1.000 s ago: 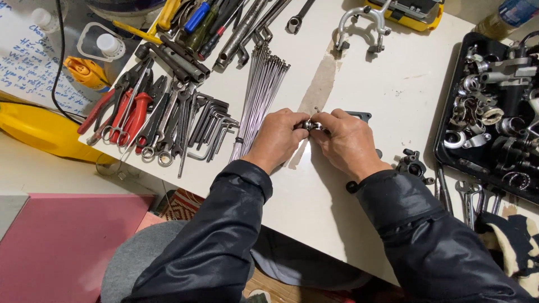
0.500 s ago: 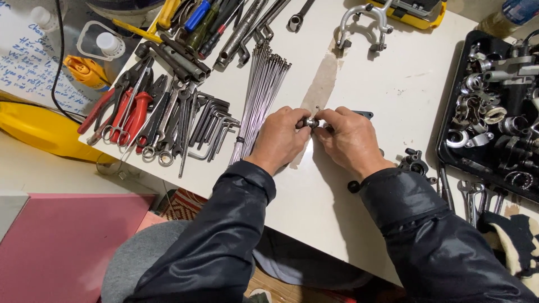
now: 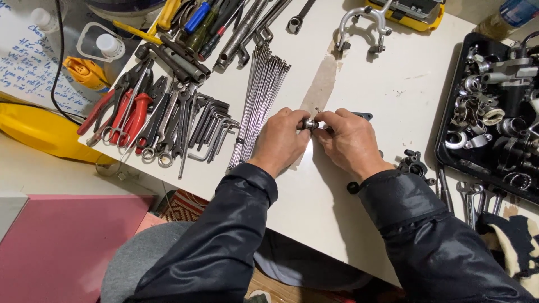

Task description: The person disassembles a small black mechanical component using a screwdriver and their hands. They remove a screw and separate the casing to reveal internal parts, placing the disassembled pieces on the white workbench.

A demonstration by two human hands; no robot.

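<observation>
Both hands meet over the middle of the white worktop (image 3: 370,73), and between them sits a small silver-and-black metal fitting (image 3: 310,124), a short cylindrical piece held just above the surface. The left hand (image 3: 281,139) has its fingertips curled shut around the fitting's left end; the right hand (image 3: 349,140) pinches the right end between thumb and bent fingers (how the part is shaped under those fingers cannot be told). Both wrists come out of dark, shiny jacket sleeves.

Just left of the left hand lies a bundle of thin steel spokes (image 3: 259,98), fanning slightly toward the person. Further left lies a row of bent hex keys (image 3: 212,126), then spanners and red-handled pliers (image 3: 132,115) laid side by side. A silver brake caliper (image 3: 362,25) rests near the far edge of the worktop. Near the right wrist sits a small black metal clamp part (image 3: 414,164), apart from the hand. At the right edge, a black plastic tray (image 3: 449,120) holds a jumble of metal rings and fittings. A yellow plastic container (image 3: 42,132) sits off the worktop's left side.
</observation>
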